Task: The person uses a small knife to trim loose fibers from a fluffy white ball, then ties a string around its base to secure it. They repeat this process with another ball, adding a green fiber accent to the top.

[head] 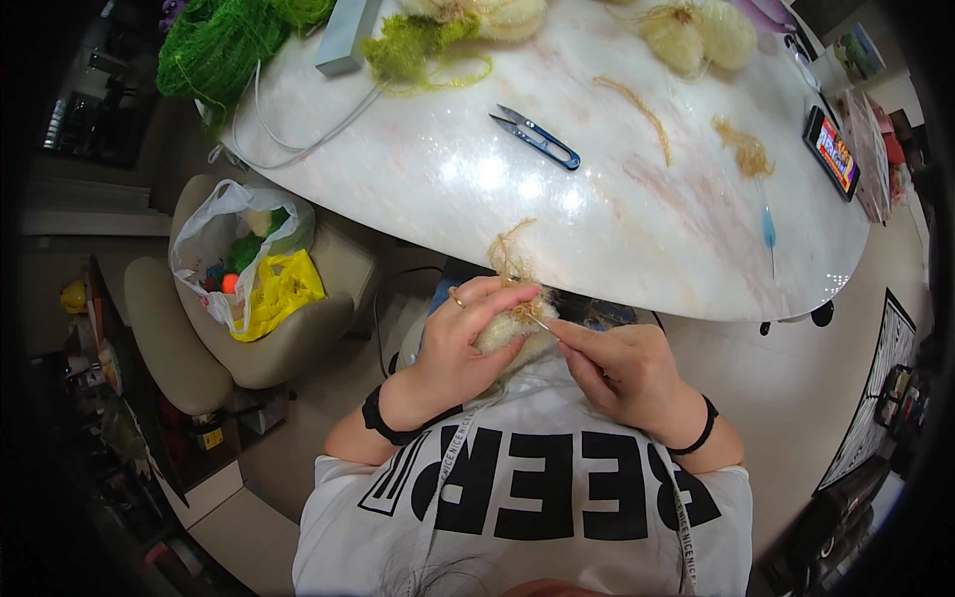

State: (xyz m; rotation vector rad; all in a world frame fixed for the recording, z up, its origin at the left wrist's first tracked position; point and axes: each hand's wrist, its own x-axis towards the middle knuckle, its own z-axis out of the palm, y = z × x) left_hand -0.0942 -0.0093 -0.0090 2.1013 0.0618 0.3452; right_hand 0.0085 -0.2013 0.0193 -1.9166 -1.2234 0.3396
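A cream fuzzy yarn piece (498, 333) with tan yarn on its top is held in my left hand (455, 351), close to my chest at the table's near edge. My left fingers curl over the tan yarn (526, 307), and a loose tan strand rises above it. Between the thumb and forefinger of my right hand (623, 366) is a thin metal needle or hook (539, 322). Its tip meets the tan yarn, and the exact end is hidden in the fibres.
Blue-handled thread snips (539, 136) lie on the marble-patterned table (418, 186). A tan strand (645, 112), a blue-handled tool (768, 227), a phone (832, 153), green yarn (216, 56) and cream fuzzy balls (694, 37) are also there. Left, a chair (351, 261) carries a plastic bag (194, 239).
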